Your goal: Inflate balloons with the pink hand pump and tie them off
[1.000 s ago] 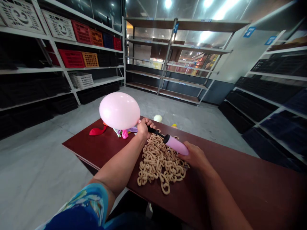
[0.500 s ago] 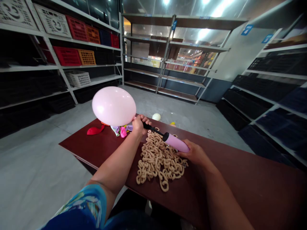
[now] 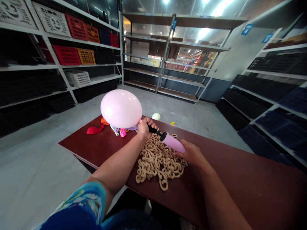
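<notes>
My left hand (image 3: 146, 127) is closed round the black end of a balloon pump (image 3: 174, 142), close to the neck of an inflated pink balloon (image 3: 121, 108). The balloon stretches out to the left of that hand, above the table. My right hand (image 3: 188, 152) grips the pump's pink barrel at its far right end. Only a short piece of the rod shows between the black handle and the barrel. Beneath the pump, a heap of beige, curled, ring-like pieces (image 3: 158, 163) lies on the dark red table (image 3: 227, 179); what they are I cannot tell.
Uninflated balloons lie at the table's left: a red one (image 3: 94, 129), an orange one (image 3: 104, 121) and a pink one (image 3: 123, 132) among others. A pale balloon (image 3: 156, 116) is on the floor behind. Shelves with crates (image 3: 66, 55) line the left wall; a metal rack (image 3: 165, 54) stands at the back.
My left hand and the balloon have moved right and slightly down, toward my right hand. The rod has slid into the barrel, so less of it shows. The right hand shifted slightly left.
</notes>
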Action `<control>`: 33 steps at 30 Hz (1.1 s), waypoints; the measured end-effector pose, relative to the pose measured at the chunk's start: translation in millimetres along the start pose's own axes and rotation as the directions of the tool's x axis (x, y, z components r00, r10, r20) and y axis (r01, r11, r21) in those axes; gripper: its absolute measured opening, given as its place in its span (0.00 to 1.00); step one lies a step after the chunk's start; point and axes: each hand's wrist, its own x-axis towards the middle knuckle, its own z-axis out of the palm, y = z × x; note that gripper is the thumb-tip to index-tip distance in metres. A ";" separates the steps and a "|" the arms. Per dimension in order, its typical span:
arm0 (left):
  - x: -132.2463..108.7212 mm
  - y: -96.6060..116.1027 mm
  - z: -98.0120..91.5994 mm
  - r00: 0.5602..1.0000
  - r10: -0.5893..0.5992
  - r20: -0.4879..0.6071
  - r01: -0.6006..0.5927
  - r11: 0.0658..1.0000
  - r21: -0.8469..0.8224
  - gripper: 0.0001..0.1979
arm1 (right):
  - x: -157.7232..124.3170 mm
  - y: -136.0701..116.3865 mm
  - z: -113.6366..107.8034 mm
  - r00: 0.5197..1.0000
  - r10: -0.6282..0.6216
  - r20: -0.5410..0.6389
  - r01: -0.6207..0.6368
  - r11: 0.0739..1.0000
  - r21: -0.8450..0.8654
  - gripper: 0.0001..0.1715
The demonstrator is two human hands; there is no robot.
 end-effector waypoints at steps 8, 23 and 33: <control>-14.1 -28.6 4.9 0.999 -0.048 0.021 0.047 0.999 0.020 0.09 | 0.2 -27.7 -5.5 0.993 -0.114 -0.041 0.112 0.993 -0.045 0.41; -6.6 -28.8 -2.4 0.993 -0.104 -0.060 0.108 0.992 0.072 0.09 | -9.2 -54.0 -15.6 0.989 -0.127 -0.076 0.113 0.978 -0.176 0.23; 5.9 -12.6 -10.8 0.989 0.144 -0.017 -0.133 0.946 0.297 0.06 | -13.8 -38.4 -24.7 0.995 -0.065 0.069 0.071 0.994 -0.086 0.23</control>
